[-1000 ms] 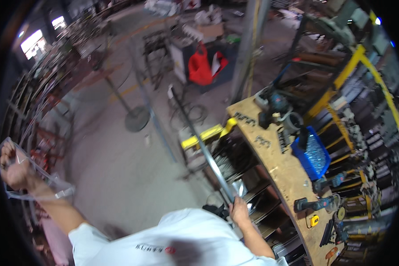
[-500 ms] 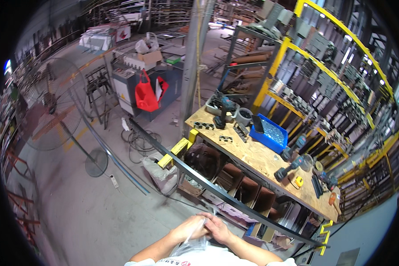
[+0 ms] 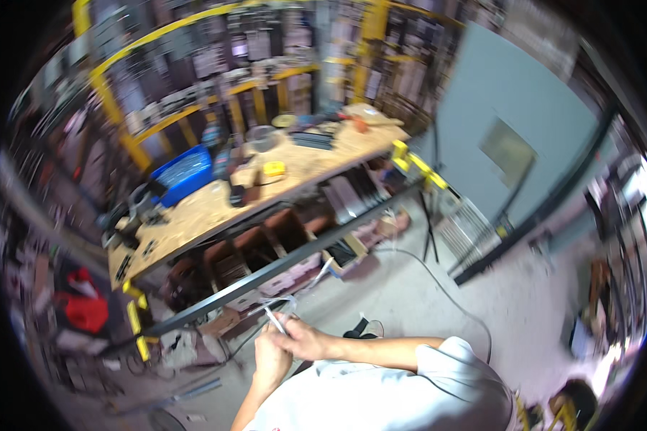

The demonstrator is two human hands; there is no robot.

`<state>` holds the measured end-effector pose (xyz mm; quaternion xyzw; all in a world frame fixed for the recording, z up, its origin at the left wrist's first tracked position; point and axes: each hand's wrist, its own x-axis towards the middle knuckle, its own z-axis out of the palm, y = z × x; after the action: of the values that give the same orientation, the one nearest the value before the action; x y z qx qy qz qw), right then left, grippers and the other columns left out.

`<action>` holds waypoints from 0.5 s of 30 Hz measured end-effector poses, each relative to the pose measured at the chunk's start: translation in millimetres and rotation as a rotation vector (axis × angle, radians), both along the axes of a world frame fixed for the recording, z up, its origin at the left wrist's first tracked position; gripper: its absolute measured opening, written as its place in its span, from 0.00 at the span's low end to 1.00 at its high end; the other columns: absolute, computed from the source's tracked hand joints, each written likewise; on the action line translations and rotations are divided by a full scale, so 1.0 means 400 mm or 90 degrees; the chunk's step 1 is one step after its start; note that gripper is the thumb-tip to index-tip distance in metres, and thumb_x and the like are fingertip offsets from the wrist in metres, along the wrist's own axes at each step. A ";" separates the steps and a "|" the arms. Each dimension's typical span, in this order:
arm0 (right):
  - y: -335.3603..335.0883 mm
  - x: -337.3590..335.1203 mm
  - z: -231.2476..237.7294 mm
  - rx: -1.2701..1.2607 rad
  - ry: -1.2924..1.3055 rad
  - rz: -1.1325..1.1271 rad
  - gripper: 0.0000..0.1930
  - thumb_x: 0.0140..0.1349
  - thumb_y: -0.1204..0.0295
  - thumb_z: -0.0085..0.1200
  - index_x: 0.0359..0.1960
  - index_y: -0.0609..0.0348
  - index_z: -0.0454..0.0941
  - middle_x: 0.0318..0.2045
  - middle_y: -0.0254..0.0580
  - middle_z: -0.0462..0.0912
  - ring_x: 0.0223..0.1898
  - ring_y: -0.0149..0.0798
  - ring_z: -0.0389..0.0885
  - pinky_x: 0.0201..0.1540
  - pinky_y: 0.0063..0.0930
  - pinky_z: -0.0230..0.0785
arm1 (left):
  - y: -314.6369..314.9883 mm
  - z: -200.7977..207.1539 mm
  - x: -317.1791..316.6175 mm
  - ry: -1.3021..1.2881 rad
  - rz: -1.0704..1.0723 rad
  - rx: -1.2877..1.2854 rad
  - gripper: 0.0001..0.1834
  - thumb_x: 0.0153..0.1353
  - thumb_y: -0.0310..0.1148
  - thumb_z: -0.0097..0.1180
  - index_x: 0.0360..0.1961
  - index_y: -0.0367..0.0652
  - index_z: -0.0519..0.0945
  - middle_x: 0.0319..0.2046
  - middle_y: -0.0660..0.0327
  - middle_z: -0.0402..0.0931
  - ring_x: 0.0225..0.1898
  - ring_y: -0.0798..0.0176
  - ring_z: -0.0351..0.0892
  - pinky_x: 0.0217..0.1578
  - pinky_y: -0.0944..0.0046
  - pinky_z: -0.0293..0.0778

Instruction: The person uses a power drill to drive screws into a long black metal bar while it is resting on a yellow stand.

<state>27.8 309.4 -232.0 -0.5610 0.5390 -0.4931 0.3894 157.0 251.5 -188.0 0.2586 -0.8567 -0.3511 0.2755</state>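
Note:
My left hand point(image 3: 269, 358) and my right hand point(image 3: 303, 340) meet close in front of my body, both with fingers closed. A twisted strip of clear, whitish plastic film point(image 3: 274, 320) comes out from between them, with a loose strand running up toward the bench. My right fingers lie partly over the left ones and hide some of the grip. Just beyond the hands, a long dark metal bar point(image 3: 248, 283) rests across yellow brackets point(image 3: 138, 330) in front of the workbench.
On the wooden workbench point(image 3: 201, 210) are a blue bin point(image 3: 182, 177) of small parts, a cordless drill point(image 3: 231, 183) and a yellow tape measure point(image 3: 274, 169). Boxes fill the shelf below. A grey cabinet point(image 3: 510, 115) stands right; a cable point(image 3: 449, 291) crosses the floor.
My view has swung to the right, bringing the grey cabinet fully into sight. My hands stay together on the film, which now shows as a narrower twisted strip.

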 end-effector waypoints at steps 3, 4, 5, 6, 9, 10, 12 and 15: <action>0.114 -0.149 0.062 -0.065 0.117 -0.251 0.19 0.77 0.63 0.49 0.57 0.69 0.75 0.46 0.62 0.80 0.48 0.54 0.77 0.56 0.42 0.71 | 0.076 0.014 -0.193 -0.073 -0.068 0.149 0.13 0.63 0.23 0.57 0.49 0.33 0.78 0.44 0.43 0.79 0.43 0.39 0.81 0.43 0.51 0.77; 0.148 -0.214 0.080 -0.106 0.061 -0.344 0.16 0.77 0.64 0.49 0.47 0.69 0.78 0.40 0.60 0.82 0.41 0.55 0.82 0.48 0.43 0.75 | 0.083 0.004 -0.245 -0.053 -0.107 0.150 0.14 0.63 0.21 0.56 0.50 0.31 0.78 0.43 0.45 0.80 0.43 0.42 0.83 0.43 0.54 0.78; 0.183 -0.291 0.090 -0.028 0.039 -0.360 0.15 0.76 0.65 0.50 0.45 0.69 0.78 0.36 0.59 0.82 0.37 0.57 0.83 0.44 0.45 0.75 | 0.148 0.039 -0.316 0.100 -0.069 0.304 0.14 0.62 0.19 0.52 0.49 0.27 0.78 0.38 0.53 0.81 0.38 0.56 0.83 0.40 0.62 0.78; 0.229 -0.359 0.098 0.051 0.014 -0.377 0.13 0.76 0.66 0.50 0.43 0.68 0.77 0.32 0.58 0.83 0.34 0.59 0.84 0.39 0.47 0.75 | 0.184 0.042 -0.361 0.115 -0.040 0.406 0.15 0.60 0.17 0.50 0.47 0.24 0.79 0.35 0.59 0.80 0.35 0.67 0.80 0.36 0.68 0.76; 0.352 -0.524 0.073 0.094 0.098 -0.397 0.12 0.72 0.66 0.54 0.37 0.65 0.76 0.26 0.57 0.82 0.31 0.63 0.83 0.36 0.54 0.74 | 0.245 -0.006 -0.483 0.213 -0.034 0.176 0.13 0.59 0.17 0.48 0.44 0.26 0.81 0.32 0.56 0.79 0.32 0.68 0.79 0.33 0.70 0.72; 0.401 -0.583 0.067 0.130 0.148 -0.358 0.12 0.72 0.65 0.55 0.38 0.64 0.76 0.26 0.57 0.82 0.31 0.64 0.83 0.37 0.55 0.74 | 0.253 -0.008 -0.540 0.207 -0.076 0.021 0.15 0.64 0.26 0.49 0.46 0.26 0.80 0.35 0.51 0.79 0.35 0.60 0.80 0.36 0.64 0.74; 0.481 -0.661 0.079 0.066 0.177 -0.234 0.10 0.68 0.67 0.58 0.33 0.61 0.79 0.27 0.52 0.81 0.33 0.60 0.82 0.38 0.50 0.74 | 0.284 0.022 -0.684 0.175 -0.162 -0.015 0.25 0.70 0.40 0.46 0.51 0.26 0.80 0.43 0.45 0.80 0.44 0.51 0.81 0.47 0.58 0.75; 0.549 -0.730 0.141 -0.212 0.209 -0.365 0.11 0.65 0.70 0.59 0.25 0.60 0.79 0.26 0.45 0.77 0.34 0.52 0.80 0.39 0.44 0.73 | 0.334 -0.049 -0.803 0.103 -0.257 0.607 0.36 0.74 0.55 0.34 0.58 0.29 0.77 0.53 0.47 0.80 0.56 0.51 0.79 0.60 0.56 0.72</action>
<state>-264.3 528.9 -175.7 -0.5145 0.6421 -0.5664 0.0471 -164.3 385.0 -207.5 0.1572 -0.6107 -0.7669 0.1192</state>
